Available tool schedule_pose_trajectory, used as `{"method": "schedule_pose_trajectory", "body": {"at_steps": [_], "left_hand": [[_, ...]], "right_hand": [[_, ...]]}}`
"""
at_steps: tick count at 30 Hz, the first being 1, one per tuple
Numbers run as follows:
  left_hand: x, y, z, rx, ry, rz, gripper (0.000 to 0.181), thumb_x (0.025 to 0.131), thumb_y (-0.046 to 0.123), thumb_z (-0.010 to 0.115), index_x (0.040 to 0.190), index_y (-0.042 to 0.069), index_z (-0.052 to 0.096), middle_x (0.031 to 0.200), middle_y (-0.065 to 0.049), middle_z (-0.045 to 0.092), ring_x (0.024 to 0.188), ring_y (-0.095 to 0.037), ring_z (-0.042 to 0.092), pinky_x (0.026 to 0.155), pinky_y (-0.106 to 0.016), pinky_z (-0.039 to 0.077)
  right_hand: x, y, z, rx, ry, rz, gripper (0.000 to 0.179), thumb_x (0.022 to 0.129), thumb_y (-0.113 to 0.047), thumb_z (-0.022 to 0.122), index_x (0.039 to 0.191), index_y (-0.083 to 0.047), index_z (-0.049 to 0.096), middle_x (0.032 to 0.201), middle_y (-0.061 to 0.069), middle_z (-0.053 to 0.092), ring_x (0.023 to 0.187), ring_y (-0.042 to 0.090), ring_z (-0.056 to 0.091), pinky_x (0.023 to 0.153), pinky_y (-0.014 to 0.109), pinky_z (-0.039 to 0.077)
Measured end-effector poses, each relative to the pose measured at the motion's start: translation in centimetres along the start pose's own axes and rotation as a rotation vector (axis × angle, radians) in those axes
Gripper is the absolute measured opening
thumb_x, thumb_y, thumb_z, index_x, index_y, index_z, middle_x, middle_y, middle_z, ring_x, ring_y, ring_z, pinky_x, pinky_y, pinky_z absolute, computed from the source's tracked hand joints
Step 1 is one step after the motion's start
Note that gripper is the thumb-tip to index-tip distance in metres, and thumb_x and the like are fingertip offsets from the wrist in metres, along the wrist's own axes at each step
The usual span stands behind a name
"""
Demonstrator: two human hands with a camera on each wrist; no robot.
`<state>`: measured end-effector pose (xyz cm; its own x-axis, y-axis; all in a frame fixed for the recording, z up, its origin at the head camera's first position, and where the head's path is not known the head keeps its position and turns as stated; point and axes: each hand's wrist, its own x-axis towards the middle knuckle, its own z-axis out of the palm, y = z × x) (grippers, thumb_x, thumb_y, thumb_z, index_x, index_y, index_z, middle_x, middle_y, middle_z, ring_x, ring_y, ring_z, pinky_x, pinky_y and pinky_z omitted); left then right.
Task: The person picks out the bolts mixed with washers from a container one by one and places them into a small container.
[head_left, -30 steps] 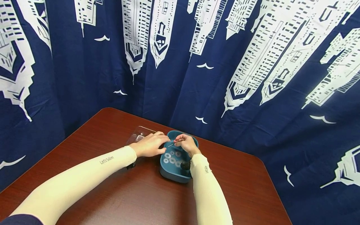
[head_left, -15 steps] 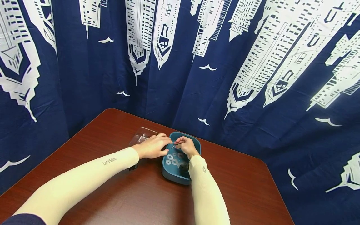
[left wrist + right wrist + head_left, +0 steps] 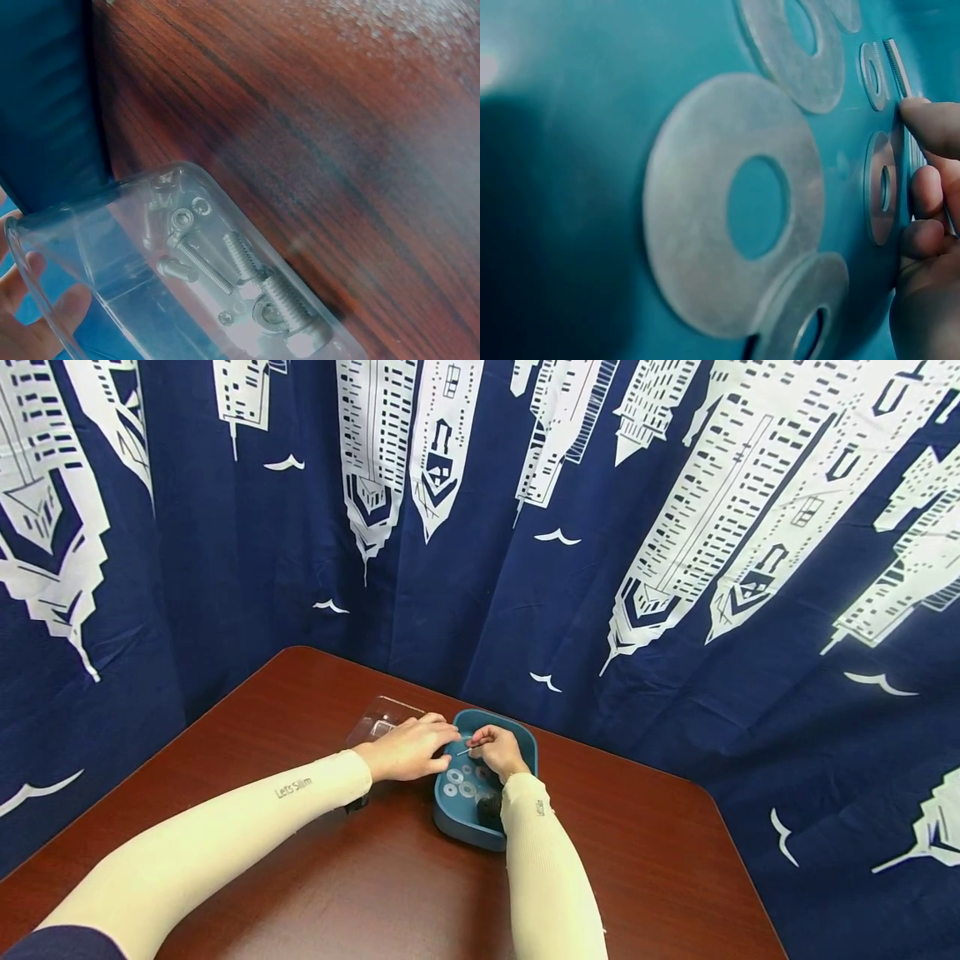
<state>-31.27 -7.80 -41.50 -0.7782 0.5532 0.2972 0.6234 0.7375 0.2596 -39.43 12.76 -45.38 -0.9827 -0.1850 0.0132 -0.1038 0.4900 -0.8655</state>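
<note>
My right hand [image 3: 497, 750] reaches into a blue bin [image 3: 471, 833] and pinches a thin threaded screw [image 3: 898, 67] between thumb and fingers [image 3: 930, 126]. Its threaded end points away from the fingertips; the rest is hidden by the hand. Flat metal washers [image 3: 697, 195] of several sizes lie on the bin floor under and beside that hand. My left hand [image 3: 405, 750] lies over the bin's left rim, fingers extended and holding nothing. Close by that hand is a clear plastic box [image 3: 187, 174], holding several bolts and screws [image 3: 289, 304].
A reddish-brown wooden table [image 3: 360, 877] carries the bin and the clear box. Behind its far edge hangs a navy curtain [image 3: 465, 585] with white building prints. A black wrist device [image 3: 490, 810] hangs over the bin's right part.
My right hand, at the far part of the bin, has shifted the thin screw slightly, its free end still pointing left. The left hand stays at the rim. The head view has shifted a little.
</note>
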Motion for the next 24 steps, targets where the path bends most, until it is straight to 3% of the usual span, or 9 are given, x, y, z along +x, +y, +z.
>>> {"method": "schedule_pose_trajectory", "body": {"at_steps": [12,24], "left_hand": [[0.20,-0.08,-0.23,0.010,0.000,0.000,0.044,0.097,0.029,0.061,0.138,0.014,0.062,0.142,-0.003,0.060,0.133,-0.025,0.047,0.104,-0.049,0.045],[-0.01,-0.16,-0.15,0.031,-0.004,0.007,0.044,0.096,0.033,0.061,0.137,0.016,0.062,0.140,-0.001,0.061,0.131,-0.024,0.049,0.103,-0.048,0.046]], "right_hand": [[0.09,-0.41,-0.06,0.000,0.010,-0.012,0.018,0.078,0.016,0.071,0.092,0.006,0.066,0.092,0.020,0.074,0.072,0.011,0.064,0.068,0.024,0.053],[-0.32,-0.44,-0.04,-0.005,-0.003,-0.004,0.016,0.078,0.013,0.073,0.089,0.005,0.066,0.089,0.019,0.074,0.074,0.018,0.066,0.066,0.023,0.050]]}}
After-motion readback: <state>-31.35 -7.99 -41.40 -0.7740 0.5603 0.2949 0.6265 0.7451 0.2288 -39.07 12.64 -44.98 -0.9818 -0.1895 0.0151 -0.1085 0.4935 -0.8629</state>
